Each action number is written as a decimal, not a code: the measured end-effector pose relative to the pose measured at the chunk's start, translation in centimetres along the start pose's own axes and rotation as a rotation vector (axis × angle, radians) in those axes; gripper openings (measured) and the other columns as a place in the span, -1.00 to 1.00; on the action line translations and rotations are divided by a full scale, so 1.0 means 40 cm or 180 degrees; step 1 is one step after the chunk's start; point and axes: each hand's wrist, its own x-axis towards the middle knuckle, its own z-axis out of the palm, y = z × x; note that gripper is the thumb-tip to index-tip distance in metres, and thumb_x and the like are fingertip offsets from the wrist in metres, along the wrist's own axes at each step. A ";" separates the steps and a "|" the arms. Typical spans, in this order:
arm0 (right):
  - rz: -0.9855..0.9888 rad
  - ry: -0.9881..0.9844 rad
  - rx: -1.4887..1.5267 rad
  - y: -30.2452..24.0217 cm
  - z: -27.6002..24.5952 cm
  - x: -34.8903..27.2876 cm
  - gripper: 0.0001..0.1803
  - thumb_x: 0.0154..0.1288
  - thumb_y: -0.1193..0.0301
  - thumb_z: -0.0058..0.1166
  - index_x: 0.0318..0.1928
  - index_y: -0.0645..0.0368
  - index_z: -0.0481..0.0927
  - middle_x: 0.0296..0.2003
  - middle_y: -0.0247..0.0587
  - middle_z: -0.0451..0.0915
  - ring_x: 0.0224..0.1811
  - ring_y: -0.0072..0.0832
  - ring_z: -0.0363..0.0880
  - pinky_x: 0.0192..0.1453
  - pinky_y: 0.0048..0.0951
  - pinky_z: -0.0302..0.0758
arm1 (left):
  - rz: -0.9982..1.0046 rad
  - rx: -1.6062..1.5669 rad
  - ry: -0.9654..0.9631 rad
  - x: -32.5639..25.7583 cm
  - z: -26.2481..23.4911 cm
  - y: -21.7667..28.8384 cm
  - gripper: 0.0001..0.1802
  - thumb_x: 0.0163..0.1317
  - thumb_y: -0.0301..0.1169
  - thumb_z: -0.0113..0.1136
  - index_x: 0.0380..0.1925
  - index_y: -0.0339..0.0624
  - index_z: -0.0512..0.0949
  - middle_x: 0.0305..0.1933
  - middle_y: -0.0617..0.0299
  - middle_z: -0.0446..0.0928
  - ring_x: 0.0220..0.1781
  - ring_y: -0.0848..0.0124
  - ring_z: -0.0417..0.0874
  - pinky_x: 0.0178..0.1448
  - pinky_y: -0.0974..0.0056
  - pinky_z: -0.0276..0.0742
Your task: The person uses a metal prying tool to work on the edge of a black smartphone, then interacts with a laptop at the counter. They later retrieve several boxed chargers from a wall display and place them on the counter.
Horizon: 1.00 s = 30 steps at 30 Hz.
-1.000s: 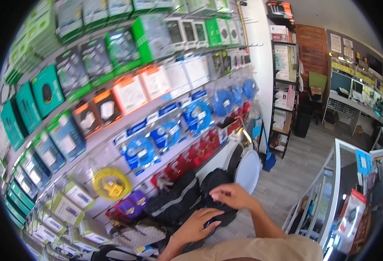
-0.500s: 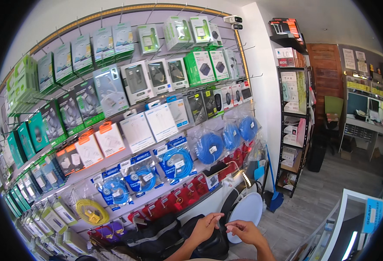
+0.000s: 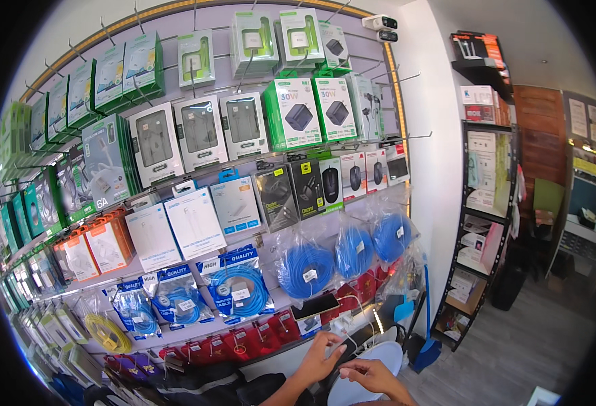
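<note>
My left hand (image 3: 321, 357) is raised at the lower middle, its fingers loosely bent with a gap beside the thumb. Close by on its right, my right hand (image 3: 369, 375) has half-curled fingers turned toward the left one. Nothing shows in either hand, and the two look slightly apart. Below and behind them is a white round-topped object (image 3: 372, 362), partly covered by the right hand. A black bag-like item (image 3: 267, 389) lies beside my left forearm. Past the hands, a dark-screened phone-like device (image 3: 315, 306) sits at the wall display, near a white cable (image 3: 355, 345).
A slatted wall holds boxed chargers (image 3: 299, 115), boxed mice (image 3: 353, 172), bagged blue cable coils (image 3: 304, 271), a yellow cable coil (image 3: 106, 333) and red pouches (image 3: 264, 336) on projecting hooks. To the right stand a blue dustpan (image 3: 426, 355) and a black shelf rack (image 3: 473, 237).
The view has shifted right and closer to the wall display. Both hands have bent somewhat, still close together. The glass counter at the right has mostly left the picture.
</note>
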 end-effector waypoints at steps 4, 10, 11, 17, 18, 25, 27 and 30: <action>-0.0084 -0.0355 -0.0125 -0.016 -0.122 0.086 -0.64 0.58 0.23 0.23 0.15 0.25 0.74 -0.17 -0.30 0.80 -0.17 -0.65 0.67 -0.04 -0.56 0.59 | 0.0332 0.0063 0.0282 0.185 -0.007 0.095 -0.52 0.41 -0.50 0.35 0.30 -0.18 0.52 0.05 0.05 0.50 0.09 0.27 0.61 0.21 0.21 0.54; -0.0001 -0.0852 0.0353 0.067 -0.246 0.147 -0.65 0.62 0.28 0.17 0.17 0.29 0.72 -0.14 -0.27 0.80 -0.17 -0.63 0.67 -0.01 -0.55 0.61 | 0.1128 0.1304 0.0407 0.424 -0.081 0.333 -0.65 0.44 -0.48 0.25 0.20 -0.10 0.65 -0.18 0.05 0.64 -0.09 0.09 0.65 0.16 0.06 0.51; 0.0008 -0.1014 0.0303 0.062 -0.259 0.143 -0.65 0.62 0.27 0.16 0.17 0.28 0.71 -0.15 -0.27 0.80 -0.18 -0.62 0.67 -0.01 -0.54 0.61 | 0.1366 0.1628 0.0465 0.451 -0.096 0.391 -0.68 0.42 -0.48 0.27 0.15 -0.09 0.70 -0.17 0.07 0.67 -0.10 0.08 0.65 0.18 0.05 0.50; 0.0085 -0.2381 0.0237 0.214 -0.369 0.160 -0.21 0.47 0.16 0.36 0.52 0.21 0.31 0.23 -0.22 0.62 0.11 -0.36 0.65 0.23 -0.26 0.62 | 0.2077 0.2925 0.0682 0.593 -0.123 0.620 -0.81 0.37 -0.49 0.31 -0.06 -0.12 0.76 -0.15 0.15 0.71 -0.03 0.13 0.65 0.18 0.10 0.47; 0.0209 -0.2449 0.0378 0.219 -0.385 0.155 -0.23 0.48 0.18 0.36 0.52 0.22 0.31 0.21 -0.21 0.62 0.10 -0.35 0.66 0.22 -0.25 0.63 | 0.2202 0.3085 0.0750 0.625 -0.125 0.653 -0.82 0.37 -0.48 0.32 -0.06 -0.12 0.76 -0.13 0.14 0.72 -0.02 0.12 0.66 0.18 0.10 0.48; 0.0363 -0.2404 0.0456 0.112 -0.422 0.086 -0.59 0.60 0.27 0.18 0.27 0.27 0.59 -0.06 -0.26 0.74 -0.09 -0.50 0.65 0.05 -0.43 0.61 | 0.2548 0.2982 0.2036 1.015 -0.222 0.896 -0.69 0.47 -0.22 0.22 0.03 -0.18 0.70 0.04 0.01 0.71 0.15 0.00 0.68 0.23 -0.01 0.57; 0.0079 -0.2230 0.0121 0.098 -0.423 0.088 -0.65 0.66 0.26 0.11 0.17 0.27 0.72 -0.14 -0.28 0.78 -0.17 -0.61 0.63 -0.03 -0.53 0.59 | 0.2164 0.2825 0.2000 1.159 -0.326 0.998 -0.38 0.40 -0.28 0.19 0.39 -0.36 0.43 0.42 -0.18 0.53 0.38 -0.09 0.60 0.36 -0.04 0.57; 0.0053 -0.2015 -0.0001 0.091 -0.466 0.099 -0.65 0.66 0.26 0.11 0.17 0.26 0.72 -0.15 -0.29 0.78 -0.20 -0.62 0.62 -0.04 -0.54 0.59 | 0.2090 0.2767 0.2630 1.370 -0.430 1.025 -0.39 0.37 -0.22 0.20 0.34 -0.35 0.48 0.37 -0.22 0.56 0.38 -0.15 0.59 0.38 -0.07 0.56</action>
